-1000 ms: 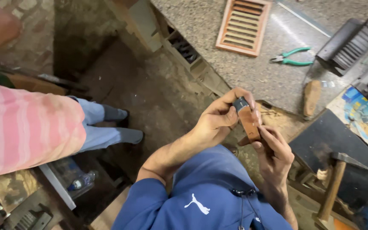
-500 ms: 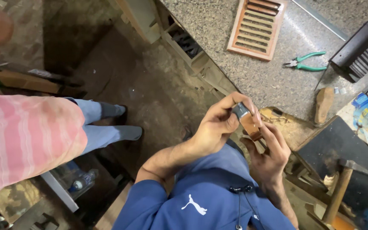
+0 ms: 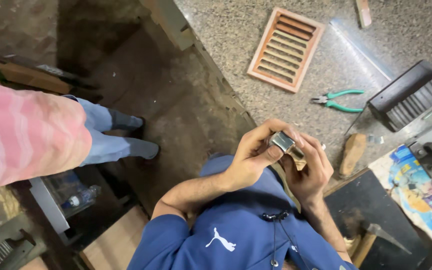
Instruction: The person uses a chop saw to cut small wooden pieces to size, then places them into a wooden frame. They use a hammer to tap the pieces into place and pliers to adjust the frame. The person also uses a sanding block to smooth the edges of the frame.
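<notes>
Both my hands are raised together in front of my chest, over the edge of the speckled stone worktop (image 3: 226, 35). My left hand (image 3: 248, 160) pinches a small shiny metal piece (image 3: 282, 141) with thumb and fingers. This piece sits on the end of a brown wooden strip (image 3: 297, 162), which my right hand (image 3: 312, 172) grips from the other side. The strip's lower part is hidden behind my fingers and blue shirt.
On the worktop lie a light wooden louvred vent (image 3: 286, 50), green-handled pliers (image 3: 340, 100), a dark louvred vent (image 3: 410, 96), a small wooden block (image 3: 352, 154) and a hammer (image 3: 376, 235). Another person in a pink striped shirt (image 3: 21, 135) and jeans stands at the left.
The small piece has turned in my hands: less of the brown wood shows and the shiny metal end now faces up. My view has shifted slightly; the worktop things sit lower in frame.
</notes>
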